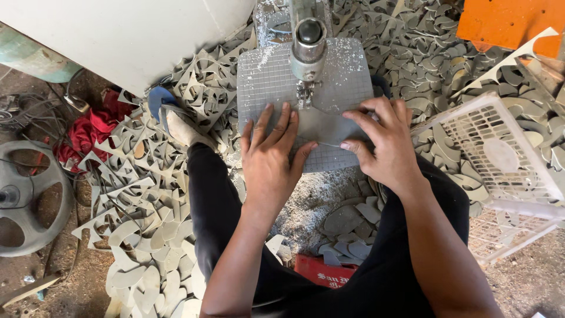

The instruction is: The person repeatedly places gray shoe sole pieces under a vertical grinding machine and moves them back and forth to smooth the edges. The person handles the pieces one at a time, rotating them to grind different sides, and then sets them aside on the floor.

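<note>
Frame centre: left hand (pixel 269 158) and right hand (pixel 379 144), fingers spread, press grey sheet (pixel 329 126) flat under saw head (pixel 308 44).

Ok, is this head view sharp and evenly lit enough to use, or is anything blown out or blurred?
Head view: even daylight, soft shadows; the left hand and right hand on the grey gridded cutting plate look sharp. The white panel at top left is nearly blown out, the orange board is saturated, and edges bow slightly from the wide lens.
</note>
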A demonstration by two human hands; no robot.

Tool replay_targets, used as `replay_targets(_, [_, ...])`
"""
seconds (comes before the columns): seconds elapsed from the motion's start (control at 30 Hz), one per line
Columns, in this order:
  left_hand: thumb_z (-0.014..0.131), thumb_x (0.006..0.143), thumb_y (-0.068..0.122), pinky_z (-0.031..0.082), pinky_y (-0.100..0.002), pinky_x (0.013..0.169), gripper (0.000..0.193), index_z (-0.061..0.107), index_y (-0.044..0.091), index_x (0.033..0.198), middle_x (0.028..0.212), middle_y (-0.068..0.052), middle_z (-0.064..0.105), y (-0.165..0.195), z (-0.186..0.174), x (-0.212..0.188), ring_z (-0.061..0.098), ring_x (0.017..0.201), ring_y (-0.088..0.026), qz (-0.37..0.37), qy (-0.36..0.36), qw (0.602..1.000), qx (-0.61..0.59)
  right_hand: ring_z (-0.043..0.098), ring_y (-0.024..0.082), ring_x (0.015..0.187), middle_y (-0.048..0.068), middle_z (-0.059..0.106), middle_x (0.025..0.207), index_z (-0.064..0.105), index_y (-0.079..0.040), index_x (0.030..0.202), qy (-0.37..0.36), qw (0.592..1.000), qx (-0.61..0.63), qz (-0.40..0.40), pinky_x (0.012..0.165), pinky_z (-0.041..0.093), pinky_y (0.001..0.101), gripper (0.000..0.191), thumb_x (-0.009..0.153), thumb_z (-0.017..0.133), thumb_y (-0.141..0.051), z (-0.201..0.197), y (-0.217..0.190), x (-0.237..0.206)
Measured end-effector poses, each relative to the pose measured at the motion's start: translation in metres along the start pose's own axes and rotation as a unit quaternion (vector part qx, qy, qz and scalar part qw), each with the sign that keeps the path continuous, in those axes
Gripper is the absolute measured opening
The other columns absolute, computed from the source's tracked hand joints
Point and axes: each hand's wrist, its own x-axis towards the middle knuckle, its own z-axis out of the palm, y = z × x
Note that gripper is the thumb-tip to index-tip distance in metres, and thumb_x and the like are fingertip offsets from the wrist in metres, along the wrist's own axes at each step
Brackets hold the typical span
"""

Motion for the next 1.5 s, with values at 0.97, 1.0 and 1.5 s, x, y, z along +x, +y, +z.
replay_targets(0.97, [0.07, 0.092, 0.052, 0.021, -0.062, 0.123, 0.069, 0.06, 0.007, 0.144, 0.153, -0.009, 0.055, -0.012, 0.009, 0.012, 0.038, 0.151, -0.034, -0.007, -0.036, 0.999, -0.006, 0.05, 0.033, 0.115, 0.01, 0.055, 0.122, 0.067, -0.008, 0.117, 0.006, 1.0, -0.019, 0.005, 0.096, 0.034, 0.049, 0.044, 0.083, 0.085, -0.03, 0.005, -0.017, 0.004])
replay_targets(1.0, [0.07, 0.092, 0.053, 0.02, -0.063, 0.123, 0.07, 0.06, 0.006, 0.144, 0.153, -0.009, 0.055, -0.013, 0.009, 0.013, 0.038, 0.151, -0.035, -0.005, -0.037, 0.999, -0.005, 0.05, 0.033, 0.114, 0.009, 0.055, 0.122, 0.067, -0.008, 0.116, 0.006, 1.0, -0.018, 0.008, 0.095, 0.034, 0.0489, 0.044, 0.083, 0.085, -0.03, 0.005, -0.018, 0.004])
replay_targets(1.5, [0.069, 0.088, 0.064, 0.018, -0.063, 0.123, 0.091, 0.052, -0.003, 0.147, 0.159, -0.017, 0.046, -0.014, 0.011, 0.02, 0.034, 0.151, -0.038, 0.007, -0.046, 0.999, -0.007, 0.052, 0.033, 0.111, 0.01, 0.055, 0.118, 0.066, -0.006, 0.114, 0.017, 0.999, -0.024, 0.02, 0.093, 0.033, 0.0497, 0.045, 0.08, 0.087, -0.025, 0.009, -0.03, 0.007])
